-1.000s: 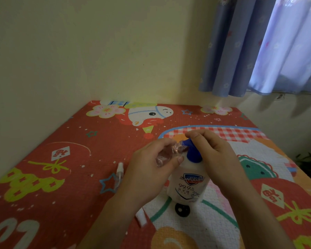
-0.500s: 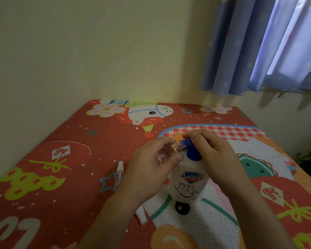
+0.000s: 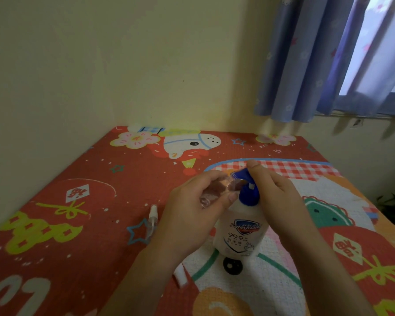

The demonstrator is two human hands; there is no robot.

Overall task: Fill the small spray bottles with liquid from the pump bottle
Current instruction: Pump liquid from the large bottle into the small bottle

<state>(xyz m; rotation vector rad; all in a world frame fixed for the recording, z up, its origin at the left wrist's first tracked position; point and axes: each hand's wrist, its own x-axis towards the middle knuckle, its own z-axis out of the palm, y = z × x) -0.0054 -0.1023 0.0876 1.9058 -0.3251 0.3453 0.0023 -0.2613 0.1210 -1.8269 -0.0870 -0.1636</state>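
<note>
Clear plastic spray bottle point(image 3: 217, 190), uncapped, is pinched in the left hand point(image 3: 198, 215) with its mouth at the blue nozzle of the one Safeguard pump bottle point(image 3: 240, 233), mid-mat. The right hand point(image 3: 276, 195) rests curled on the pump head, which has risen since a moment ago: one stroke done, refilling. A second spray bottle point(image 3: 151, 221) lies left; a white cap point(image 3: 180, 278) lies near.
</note>
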